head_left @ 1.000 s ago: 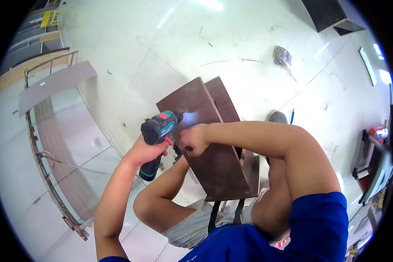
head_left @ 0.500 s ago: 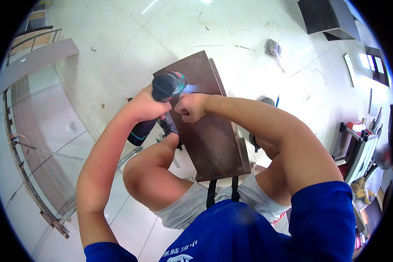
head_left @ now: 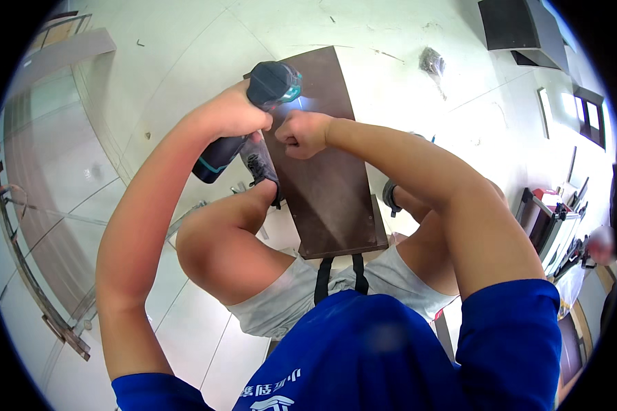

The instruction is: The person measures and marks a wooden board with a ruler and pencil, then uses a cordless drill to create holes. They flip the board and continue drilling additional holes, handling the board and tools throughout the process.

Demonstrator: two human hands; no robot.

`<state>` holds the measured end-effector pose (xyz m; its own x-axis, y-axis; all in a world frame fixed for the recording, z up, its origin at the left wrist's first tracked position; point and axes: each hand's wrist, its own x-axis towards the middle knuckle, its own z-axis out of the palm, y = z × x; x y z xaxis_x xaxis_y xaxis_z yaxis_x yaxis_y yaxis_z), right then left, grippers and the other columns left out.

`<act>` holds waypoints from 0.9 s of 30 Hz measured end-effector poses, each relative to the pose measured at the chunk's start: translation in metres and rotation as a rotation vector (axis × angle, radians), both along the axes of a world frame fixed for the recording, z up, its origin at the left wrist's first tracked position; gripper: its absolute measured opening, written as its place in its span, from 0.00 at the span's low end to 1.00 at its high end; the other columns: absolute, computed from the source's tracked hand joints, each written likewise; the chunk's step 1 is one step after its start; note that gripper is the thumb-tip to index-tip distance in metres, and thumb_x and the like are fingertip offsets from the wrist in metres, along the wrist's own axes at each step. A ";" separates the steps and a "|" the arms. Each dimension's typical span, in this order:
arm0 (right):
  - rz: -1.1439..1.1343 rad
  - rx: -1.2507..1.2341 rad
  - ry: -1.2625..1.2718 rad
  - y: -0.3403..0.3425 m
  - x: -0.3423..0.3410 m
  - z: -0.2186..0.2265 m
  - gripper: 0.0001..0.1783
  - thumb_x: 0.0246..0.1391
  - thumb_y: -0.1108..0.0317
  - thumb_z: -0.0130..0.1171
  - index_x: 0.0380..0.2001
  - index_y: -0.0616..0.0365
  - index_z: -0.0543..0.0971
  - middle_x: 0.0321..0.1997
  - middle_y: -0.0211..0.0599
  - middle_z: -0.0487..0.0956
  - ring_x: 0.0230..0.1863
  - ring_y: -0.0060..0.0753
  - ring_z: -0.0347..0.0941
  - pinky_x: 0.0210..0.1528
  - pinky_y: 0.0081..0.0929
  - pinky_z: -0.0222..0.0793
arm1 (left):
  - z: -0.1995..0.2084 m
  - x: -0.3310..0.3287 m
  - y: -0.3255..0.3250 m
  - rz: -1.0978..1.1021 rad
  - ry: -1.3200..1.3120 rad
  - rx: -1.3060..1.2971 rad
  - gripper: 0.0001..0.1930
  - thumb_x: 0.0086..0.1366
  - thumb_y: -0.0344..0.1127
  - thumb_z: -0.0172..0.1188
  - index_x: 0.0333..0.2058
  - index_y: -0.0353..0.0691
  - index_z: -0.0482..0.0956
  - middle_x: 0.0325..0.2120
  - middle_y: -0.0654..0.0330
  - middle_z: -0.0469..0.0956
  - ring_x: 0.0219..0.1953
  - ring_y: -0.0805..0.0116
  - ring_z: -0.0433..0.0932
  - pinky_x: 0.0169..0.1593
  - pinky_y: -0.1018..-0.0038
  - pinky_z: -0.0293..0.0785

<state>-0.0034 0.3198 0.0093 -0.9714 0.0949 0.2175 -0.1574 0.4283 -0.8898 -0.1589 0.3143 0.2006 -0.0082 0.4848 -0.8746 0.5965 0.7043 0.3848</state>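
Note:
My left hand (head_left: pixel 238 113) is wrapped round the grip of a black and teal cordless drill (head_left: pixel 274 81). The drill's head points right over a dark brown board piece (head_left: pixel 332 205), and its work light shines on that surface. Close by the drill's front, my right hand (head_left: pixel 303 134) is curled above the board. What its fingers pinch, if anything, is hidden. The board piece lies lengthwise between my legs, its near end by my shorts. Whether the drill's bit touches the board cannot be made out.
My shoe (head_left: pixel 259 164) stands against the board's left side. A metal-framed rack (head_left: pixel 31 274) is at the left, below a pale panel (head_left: pixel 68 58). Toward the far right are a dark cabinet piece (head_left: pixel 521 27) and a clear plastic bag (head_left: pixel 432 61). A tool case (head_left: pixel 548 219) stands at right.
Both hands and the drill have moved farther away, toward the board's far end. The whole scene sits higher in the picture, and the board's right side shows less.

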 end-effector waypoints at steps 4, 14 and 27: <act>0.023 -0.017 -0.035 -0.001 0.001 -0.001 0.08 0.37 0.71 0.58 0.15 0.59 0.69 0.16 0.43 0.71 0.21 0.51 0.70 0.25 0.44 0.64 | -0.001 -0.002 0.004 0.043 -0.006 -0.019 0.20 0.55 0.28 0.61 0.48 0.37 0.73 0.33 0.59 0.77 0.24 0.70 0.78 0.32 0.70 0.75; 0.016 -0.021 -0.004 0.005 -0.003 0.000 0.09 0.38 0.71 0.58 0.15 0.58 0.68 0.16 0.43 0.71 0.20 0.50 0.69 0.25 0.42 0.65 | -0.018 -0.007 -0.015 0.093 -0.096 0.074 0.18 0.55 0.29 0.62 0.46 0.37 0.74 0.34 0.59 0.78 0.25 0.70 0.78 0.33 0.71 0.76; -0.073 0.019 -0.069 -0.005 -0.012 -0.003 0.10 0.36 0.73 0.57 0.14 0.59 0.65 0.13 0.43 0.66 0.17 0.51 0.64 0.23 0.42 0.62 | -0.012 -0.002 -0.106 0.415 -0.024 0.555 0.18 0.58 0.30 0.60 0.48 0.34 0.72 0.29 0.57 0.81 0.25 0.69 0.81 0.31 0.71 0.78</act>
